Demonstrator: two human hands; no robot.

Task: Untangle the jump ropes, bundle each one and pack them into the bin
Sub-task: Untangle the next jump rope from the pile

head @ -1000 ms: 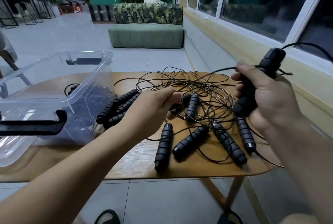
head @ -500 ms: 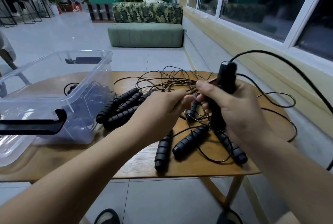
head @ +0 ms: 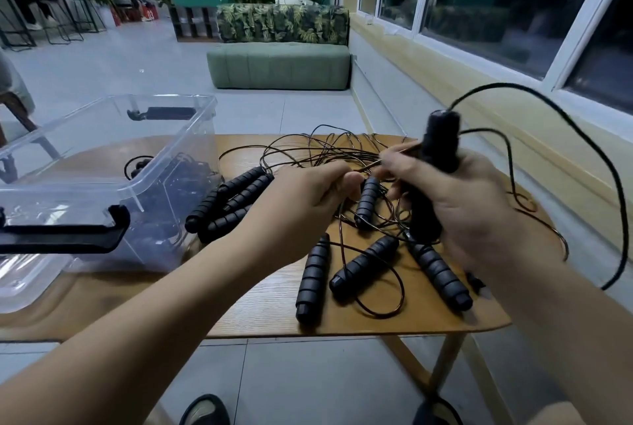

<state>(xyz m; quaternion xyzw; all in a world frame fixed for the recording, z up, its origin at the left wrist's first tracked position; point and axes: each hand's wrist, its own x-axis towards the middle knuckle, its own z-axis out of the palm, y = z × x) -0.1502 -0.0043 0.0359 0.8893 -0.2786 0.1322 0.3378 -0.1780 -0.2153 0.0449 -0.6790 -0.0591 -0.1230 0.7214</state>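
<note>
- The table [head: 260,301] carries everything. The clear bin [head: 102,189] sits on its left part and is the marker for every place below.
- Right of the bin, the tangle of jump ropes [head: 325,150] lies as before, its thin cords in overlapping loops. A cluster of handles [head: 233,198] lies against the bin's wall, and three more handles [head: 364,262] lie farther right, nearer the person.
- Inside the bin, dark packed ropes [head: 178,185] show through the wall, so I judge some are already packed.
- The right hand [head: 455,205] has swung back from high and far right of the bin to meet the left over the tangle. Its fingers wrap one black handle [head: 440,144], held upright.
- The left hand [head: 301,198] stays right of the bin, fingers curled and pinching cord from the tangle.
- The cord [head: 582,137] from the held handle now hangs in a wide slack arc, farthest from the bin. I judge that a freed length is being gathered into a loop. Bundling of this rope seems to be starting, and the rest is still to untangle.
</note>
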